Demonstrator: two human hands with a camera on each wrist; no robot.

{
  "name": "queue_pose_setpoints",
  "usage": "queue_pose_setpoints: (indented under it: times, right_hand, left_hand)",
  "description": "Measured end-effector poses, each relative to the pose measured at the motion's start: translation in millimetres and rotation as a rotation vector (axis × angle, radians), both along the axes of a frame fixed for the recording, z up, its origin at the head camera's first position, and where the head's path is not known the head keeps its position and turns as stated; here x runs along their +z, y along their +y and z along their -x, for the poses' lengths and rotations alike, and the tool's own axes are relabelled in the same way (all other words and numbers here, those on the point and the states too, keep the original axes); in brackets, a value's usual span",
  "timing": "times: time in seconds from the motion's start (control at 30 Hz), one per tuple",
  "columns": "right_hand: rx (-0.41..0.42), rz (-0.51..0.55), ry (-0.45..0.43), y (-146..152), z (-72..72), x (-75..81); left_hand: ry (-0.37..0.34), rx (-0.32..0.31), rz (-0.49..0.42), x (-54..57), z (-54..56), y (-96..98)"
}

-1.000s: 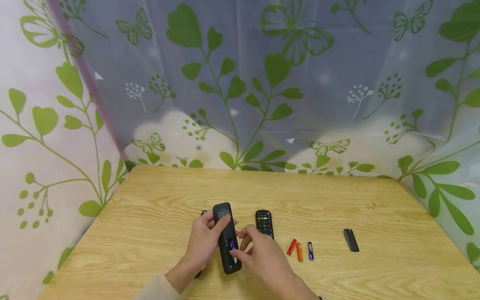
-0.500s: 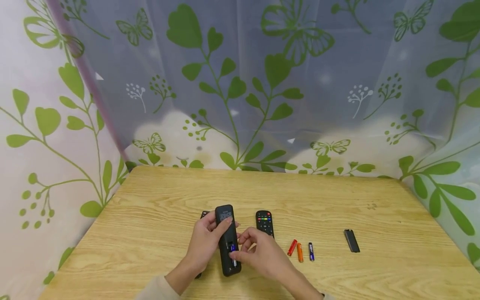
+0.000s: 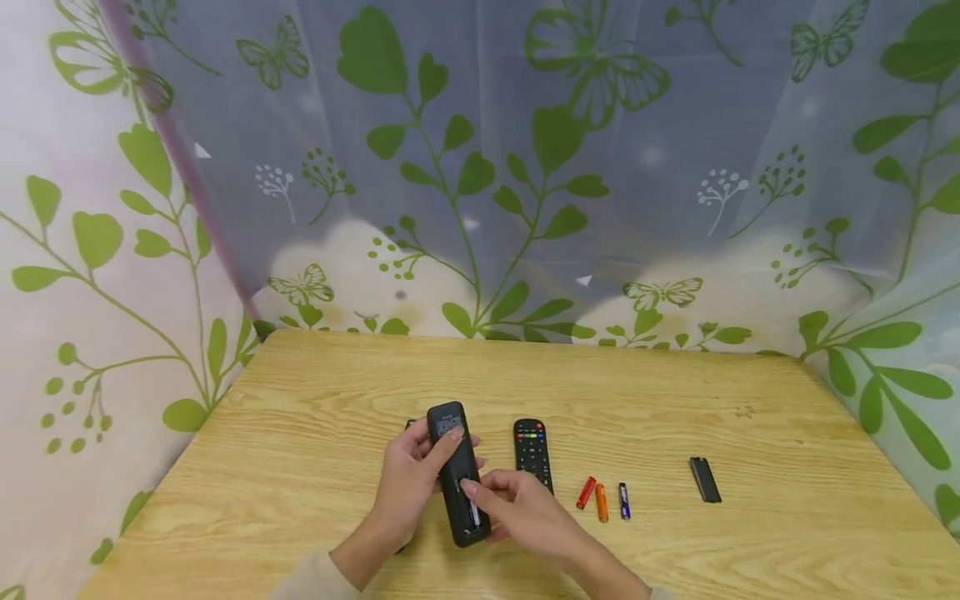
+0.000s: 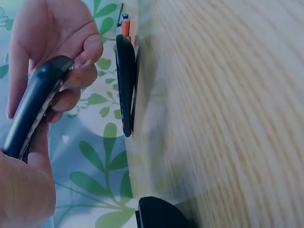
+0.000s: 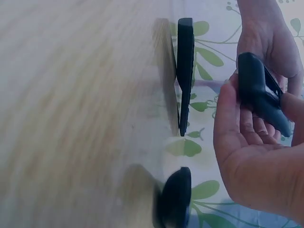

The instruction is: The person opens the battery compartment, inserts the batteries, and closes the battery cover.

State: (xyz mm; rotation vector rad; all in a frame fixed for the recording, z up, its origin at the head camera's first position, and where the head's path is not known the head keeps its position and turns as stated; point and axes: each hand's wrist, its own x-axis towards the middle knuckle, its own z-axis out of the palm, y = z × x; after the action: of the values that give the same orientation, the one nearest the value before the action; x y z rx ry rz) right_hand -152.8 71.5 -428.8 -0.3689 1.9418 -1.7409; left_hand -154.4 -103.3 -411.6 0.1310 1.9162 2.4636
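Note:
A black remote control (image 3: 450, 462) is held tilted above the table, its back and open battery compartment facing up. My left hand (image 3: 397, 483) grips its far half, thumb lying on the label. Inside the compartment lies a battery (image 3: 474, 512), partly covered. My right hand (image 3: 532, 515) presses its thumb at the compartment's upper end. In the right wrist view, that hand's fingers (image 5: 249, 126) curl beneath the remote's near end. The wrist views show the remote from its side, so the compartment is mostly hidden there.
On the wooden table (image 3: 360, 375), a second remote (image 3: 532, 446) lies buttons up. Right of it are red (image 3: 587, 493), orange (image 3: 602, 503) and blue (image 3: 624, 502) batteries. Farther right lies a black battery cover (image 3: 705, 480). Another remote (image 3: 409, 424) is mostly hidden behind my left hand.
My right thumb has moved from the side of the battery up to the compartment's upper end. The held remote has shifted slightly; my left hand keeps its grip.

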Motion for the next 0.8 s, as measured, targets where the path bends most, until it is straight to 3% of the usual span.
queue_pose_setpoints:
  times: [0.2,0.3,0.8]
  right_hand:
    - [0.000,0.105,-0.138,-2.3,-2.5,1.9]
    - [-0.005,0.118,-0.159,-3.2,-4.2,2.5]
    - [-0.018,0.035,0.029,-2.1,-6.3,-4.1]
  left_hand:
    - [-0.002,0.007,0.011,1.2,-0.8,0.5]
    - [-0.005,0.015,0.024,1.5,-1.2,0.2]
    - [-0.007,0.024,0.070,-4.9,0.9,0.5]
